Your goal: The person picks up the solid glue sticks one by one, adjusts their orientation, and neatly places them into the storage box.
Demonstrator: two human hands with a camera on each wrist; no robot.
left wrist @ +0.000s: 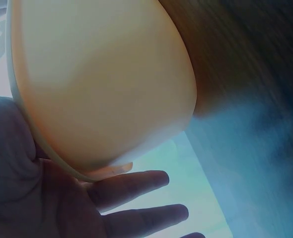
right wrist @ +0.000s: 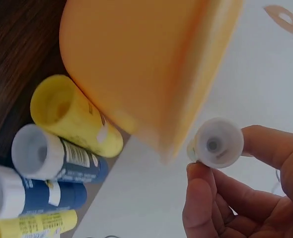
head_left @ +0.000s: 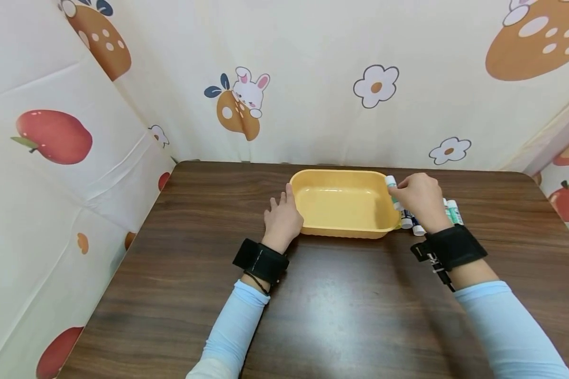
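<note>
An empty yellow plastic tub (head_left: 346, 230) stands on the dark wooden table (head_left: 341, 305). My left hand (head_left: 282, 204) rests against the tub's left side with straight fingers (left wrist: 136, 182), beside the tub's outer wall (left wrist: 102, 84). My right hand (head_left: 402, 192) is at the tub's right rim and pinches a small tube with a white cap (head_left: 391, 182). In the right wrist view the capped tube (right wrist: 217, 143) sits between thumb and fingers (right wrist: 202, 197), close to the tub's wall (right wrist: 136, 59).
Several more tubes lie on the table right of the tub, partly under my right hand: a yellow one (right wrist: 72, 116), a blue one with a white cap (right wrist: 52, 156), and green-white ones (head_left: 453, 211). Patterned cloth walls (head_left: 313, 79) enclose the table at back and left.
</note>
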